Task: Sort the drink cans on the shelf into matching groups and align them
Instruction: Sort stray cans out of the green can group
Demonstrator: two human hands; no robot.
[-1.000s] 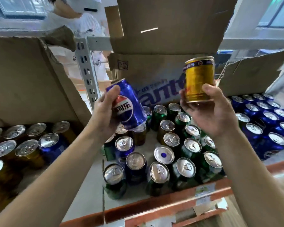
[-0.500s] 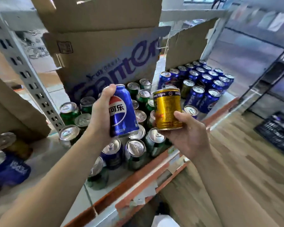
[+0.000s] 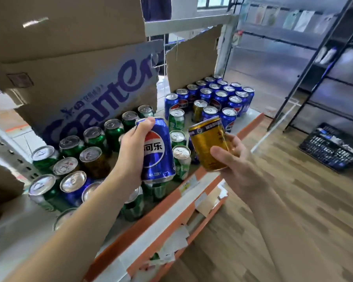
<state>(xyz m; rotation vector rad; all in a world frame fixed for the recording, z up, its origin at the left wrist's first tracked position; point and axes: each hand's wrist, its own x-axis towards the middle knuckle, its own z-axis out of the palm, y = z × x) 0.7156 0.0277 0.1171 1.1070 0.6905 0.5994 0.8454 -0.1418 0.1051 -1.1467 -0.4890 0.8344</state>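
My left hand grips a blue Pepsi can, held upright above the shelf's middle. My right hand holds a gold can, tilted left, just right of the blue one. Below them stand several green cans mixed with a few blue ones and a brown one. Farther right, a packed group of blue cans holds one gold can at its front. A green can stands between the two groups.
A printed cardboard box stands behind the green cans, and a torn cardboard sheet behind the blue group. The shelf's orange front edge runs diagonally. A black crate sits on the wood floor beside dark racks.
My view has swung to the right, bringing the blue group nearer the centre. Both hands keep their cans; the gold can has dropped lower and tipped to the left.
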